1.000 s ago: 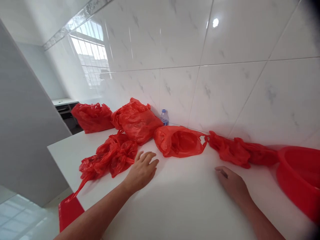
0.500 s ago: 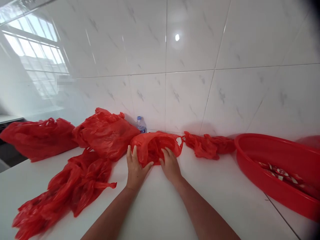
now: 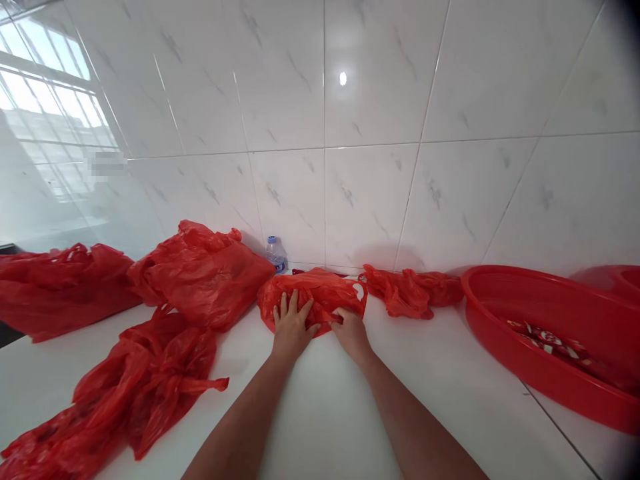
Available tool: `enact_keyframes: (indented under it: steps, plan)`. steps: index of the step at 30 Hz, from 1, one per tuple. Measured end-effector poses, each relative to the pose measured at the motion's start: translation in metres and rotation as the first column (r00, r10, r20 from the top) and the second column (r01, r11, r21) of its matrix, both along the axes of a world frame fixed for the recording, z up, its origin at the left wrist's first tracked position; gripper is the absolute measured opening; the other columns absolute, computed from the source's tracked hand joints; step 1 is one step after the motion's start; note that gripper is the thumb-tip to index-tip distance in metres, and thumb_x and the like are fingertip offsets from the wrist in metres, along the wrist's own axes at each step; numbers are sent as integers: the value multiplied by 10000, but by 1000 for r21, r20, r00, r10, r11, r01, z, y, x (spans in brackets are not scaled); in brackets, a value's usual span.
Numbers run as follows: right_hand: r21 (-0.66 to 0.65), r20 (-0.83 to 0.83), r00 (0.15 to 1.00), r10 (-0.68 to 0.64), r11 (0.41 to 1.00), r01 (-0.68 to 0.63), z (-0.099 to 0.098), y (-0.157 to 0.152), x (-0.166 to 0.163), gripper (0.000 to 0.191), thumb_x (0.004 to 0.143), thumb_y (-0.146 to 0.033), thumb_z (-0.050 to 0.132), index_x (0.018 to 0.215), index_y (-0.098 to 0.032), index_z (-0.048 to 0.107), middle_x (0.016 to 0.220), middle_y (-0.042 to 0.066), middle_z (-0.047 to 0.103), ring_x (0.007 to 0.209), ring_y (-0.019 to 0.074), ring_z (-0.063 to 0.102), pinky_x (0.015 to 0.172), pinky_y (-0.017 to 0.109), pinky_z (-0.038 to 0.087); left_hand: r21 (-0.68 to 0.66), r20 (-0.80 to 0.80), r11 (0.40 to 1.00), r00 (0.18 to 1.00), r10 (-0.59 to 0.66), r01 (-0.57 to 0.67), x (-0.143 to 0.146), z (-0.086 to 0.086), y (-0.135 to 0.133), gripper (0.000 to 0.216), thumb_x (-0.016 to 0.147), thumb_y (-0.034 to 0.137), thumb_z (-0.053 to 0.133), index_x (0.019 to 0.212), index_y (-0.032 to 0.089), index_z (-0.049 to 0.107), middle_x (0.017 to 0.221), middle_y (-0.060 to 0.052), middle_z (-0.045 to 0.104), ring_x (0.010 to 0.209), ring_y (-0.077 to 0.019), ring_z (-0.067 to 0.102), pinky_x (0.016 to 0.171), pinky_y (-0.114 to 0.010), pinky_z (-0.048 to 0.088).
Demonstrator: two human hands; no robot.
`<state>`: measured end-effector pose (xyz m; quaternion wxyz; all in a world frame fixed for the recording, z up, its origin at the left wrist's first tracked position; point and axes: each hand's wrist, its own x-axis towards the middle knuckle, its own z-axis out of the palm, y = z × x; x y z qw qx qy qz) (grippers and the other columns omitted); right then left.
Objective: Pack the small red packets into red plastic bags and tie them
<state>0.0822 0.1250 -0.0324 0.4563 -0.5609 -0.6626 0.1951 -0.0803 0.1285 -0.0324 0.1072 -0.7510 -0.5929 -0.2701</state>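
A thin red plastic bag (image 3: 320, 285) lies in front of me near the tiled wall, its near side pressed down. My left hand (image 3: 294, 328) rests on the bag's front with the fingers spread apart. On the right part of the bag, my right hand (image 3: 351, 331) has its fingers curled and pinched on the plastic. A handle hole shows at the bag's right end. Whatever the bag contains is hidden.
To the left sit a bulky red bag (image 3: 203, 273), a knotted red bag (image 3: 165, 380) and another red bag (image 3: 60, 283). A small bottle (image 3: 275, 255) stands by the wall. Rightward are a crumpled red bag (image 3: 400, 293) and a red basin (image 3: 500, 320) holding patterned packets.
The bag's gaping mouth has been folded down flat. My left hand has moved right onto the bag, and my right hand's fingers have closed on the plastic. The view has shifted slightly right.
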Motion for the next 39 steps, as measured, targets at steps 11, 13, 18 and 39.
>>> enact_keyframes:
  steps: [11,13,18,39]
  plan:
    - [-170,-492,871,1,981,-97,12,-109,84,60,730,-259,492,750,-205,507,714,-23,554,646,138,494,585,231,395,133,66,987,993,-100,90,8,12,-4,624,758,273,637,1351,238,446,1513,-170,257,1391,-398,161,1030,-686,146]
    - [-181,-568,822,-39,980,-79,11,-122,96,73,706,-259,525,716,-206,476,669,-33,532,633,137,487,603,241,403,257,65,950,978,-199,176,12,15,-19,528,792,289,607,1306,239,495,1495,-161,304,1383,-374,207,1052,-655,139]
    - [-160,-532,845,-41,986,-53,10,-131,107,100,701,-249,550,781,-192,529,824,22,619,718,163,563,677,292,462,322,43,774,808,-587,545,28,19,-62,283,896,294,468,1119,195,612,1251,-141,568,1169,-269,494,966,-448,390]
    - [-153,-145,983,-115,984,92,6,-134,70,129,720,-233,549,846,-212,572,735,-24,607,661,155,552,622,271,443,-173,486,720,694,-531,672,58,13,-93,32,761,203,551,732,215,562,735,14,619,704,-168,564,649,-279,428]
